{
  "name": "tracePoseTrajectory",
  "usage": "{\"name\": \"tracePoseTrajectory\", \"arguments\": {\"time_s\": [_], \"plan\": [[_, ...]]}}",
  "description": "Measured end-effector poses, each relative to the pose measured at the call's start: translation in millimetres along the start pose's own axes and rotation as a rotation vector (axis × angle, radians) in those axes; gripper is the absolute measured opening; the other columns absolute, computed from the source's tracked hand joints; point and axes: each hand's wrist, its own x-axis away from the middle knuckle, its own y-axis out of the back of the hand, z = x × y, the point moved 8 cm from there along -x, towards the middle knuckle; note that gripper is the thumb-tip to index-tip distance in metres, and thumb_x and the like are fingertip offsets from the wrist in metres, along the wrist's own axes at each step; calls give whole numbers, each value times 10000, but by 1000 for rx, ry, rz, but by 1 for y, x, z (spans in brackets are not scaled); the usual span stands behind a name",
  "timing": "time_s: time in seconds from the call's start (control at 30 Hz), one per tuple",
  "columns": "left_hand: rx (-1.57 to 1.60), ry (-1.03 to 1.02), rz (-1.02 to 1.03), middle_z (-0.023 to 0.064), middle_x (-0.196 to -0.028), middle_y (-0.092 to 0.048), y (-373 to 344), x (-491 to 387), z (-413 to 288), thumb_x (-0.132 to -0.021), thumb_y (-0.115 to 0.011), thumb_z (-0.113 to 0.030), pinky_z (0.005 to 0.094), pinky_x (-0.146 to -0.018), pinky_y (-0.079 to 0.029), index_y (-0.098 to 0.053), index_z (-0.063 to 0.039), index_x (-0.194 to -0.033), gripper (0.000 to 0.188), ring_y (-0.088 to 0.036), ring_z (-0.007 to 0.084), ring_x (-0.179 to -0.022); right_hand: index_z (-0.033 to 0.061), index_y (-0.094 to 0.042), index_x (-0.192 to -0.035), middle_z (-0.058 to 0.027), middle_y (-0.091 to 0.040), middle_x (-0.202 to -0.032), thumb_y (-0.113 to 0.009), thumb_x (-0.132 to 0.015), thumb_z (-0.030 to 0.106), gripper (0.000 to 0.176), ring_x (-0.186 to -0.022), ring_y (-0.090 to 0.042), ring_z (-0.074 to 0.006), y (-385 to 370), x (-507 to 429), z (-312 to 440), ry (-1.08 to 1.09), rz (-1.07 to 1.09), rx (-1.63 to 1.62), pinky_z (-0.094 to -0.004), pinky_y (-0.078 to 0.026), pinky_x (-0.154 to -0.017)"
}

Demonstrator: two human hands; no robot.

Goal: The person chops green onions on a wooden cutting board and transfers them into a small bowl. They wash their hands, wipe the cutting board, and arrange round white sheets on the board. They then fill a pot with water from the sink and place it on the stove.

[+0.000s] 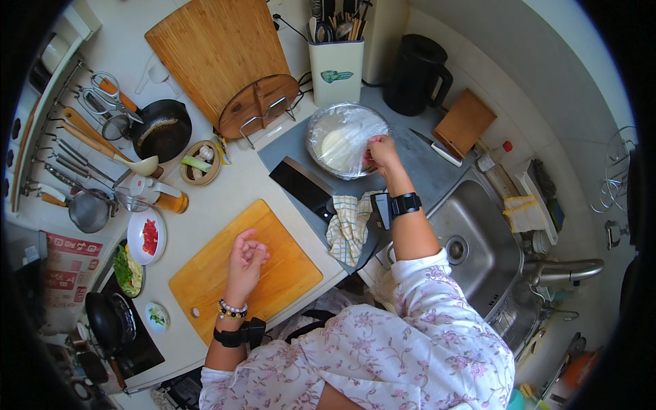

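A steel bowl (313, 156) stands on the grey mat, covered with clear plastic wrap (353, 123). Through the wrap shows a pale round mass (335, 146) that looks like dough. My right hand (382, 154) is at the bowl's near right rim, its fingers pinched on the wrap; some fingertips are hidden. Over the wooden cutting board (292, 271) hovers my left hand (247, 259), palm turned inward, fingers loosely curled around nothing. A black cleaver (302, 184) lies between board and bowl, with a checked cloth (348, 225) beside its handle.
A white-handled knife (443, 152) lies right of the bowl, by the steel sink (476, 225). Behind stand a utensil holder (335, 77) and a black kettle (414, 74). Left are a bowl of chopped red pieces (148, 238), a plate of greens (128, 271) and an oil jug (171, 200).
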Motion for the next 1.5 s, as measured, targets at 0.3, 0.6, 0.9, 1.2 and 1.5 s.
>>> {"name": "tracePoseTrajectory", "arguments": {"time_s": [0.3, 0.6, 0.9, 1.2, 1.5], "plan": [[-43, 8, 91, 18, -888, -553, -30, -29, -3, -925, -562, -97, 203, -672, -459, -439, -51, -1255, 355, -562, 84, -767, 28, -541, -1058, -93, -654, -807, -479, -817, -59, 263, -683, -623, -141, -83, 30, 35, 576, 184, 167, -292, -501, -575], [-50, 47, 72, 28, -892, -564, -23, -39, 9, -929, -553, -103, 210, -670, -466, -443, -55, -1257, 349, -564, 86, -761, 28, -636, -1003, -132, -636, -778, -575, -785, -16, 231, -693, -630, -265, -93, 96, 76, 1118, 88, 244, -332, -507, -656], [-16, 117, -96, 35, -893, -582, 33, -20, 33, -932, -535, -76, 214, -654, -472, -447, -59, -1252, 333, -577, 94, -750, -112, -397, -1250, -255, -550, -1123, -551, -881, 148, 477, -912, -633, -355, 36, 12, -40, -133, -52, -130, -417, -591, -622], [-11, 94, -98, 45, -899, -578, 30, -12, 32, -935, -531, -73, 208, -648, -470, -443, -55, -1250, 327, -583, 97, -761, -50, -407, -1259, -235, -566, -1124, -511, -831, 19, 446, -870, -648, -341, 27, 6, -44, 52, -160, -264, -407, -603, -607], [26, 102, -80, 40, -896, -569, 23, -7, 39, -939, -537, -97, 204, -644, -464, -446, -54, -1244, 321, -576, 93, -761, 10, -423, -1256, -174, -606, -1049, -491, -816, 24, 445, -782, -666, -242, 79, 64, 16, 174, -189, -370, -338, -565, -535]]}}
